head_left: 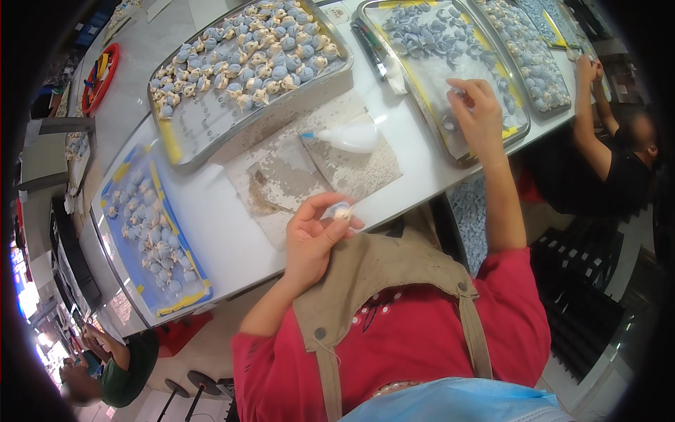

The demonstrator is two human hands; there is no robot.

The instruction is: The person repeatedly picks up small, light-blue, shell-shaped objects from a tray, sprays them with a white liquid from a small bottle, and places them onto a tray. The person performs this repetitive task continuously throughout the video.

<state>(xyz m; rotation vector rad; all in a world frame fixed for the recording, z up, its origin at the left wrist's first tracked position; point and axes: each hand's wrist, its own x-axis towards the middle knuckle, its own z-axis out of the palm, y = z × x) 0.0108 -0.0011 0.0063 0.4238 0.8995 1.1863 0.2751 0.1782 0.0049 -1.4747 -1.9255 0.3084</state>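
My left hand [313, 239] is closed, pinching a small cream-and-pale-grey figurine [342, 211] between thumb and fingers above the table's near edge. My right hand [481, 116] reaches over a metal tray [430, 116] lined with white sheet and yellow tape. Its thumb and index finger are curled close together; what lies between them is too small to make out. Several loose blue-grey curved pieces [422, 32] are spread across that tray's far part, and a few lie near my right fingers. A white squeeze bottle [351, 138] with a blue tip lies on a stained board [281, 172] between my hands.
A raised metal tray [169, 141] of cream-and-blue figurines stands at the far left. A blue tray [126, 264] with more figurines is nearer left. Pens [369, 49] lie beside the right tray. Another filled tray [541, 91] and a co-worker [598, 155] are at right.
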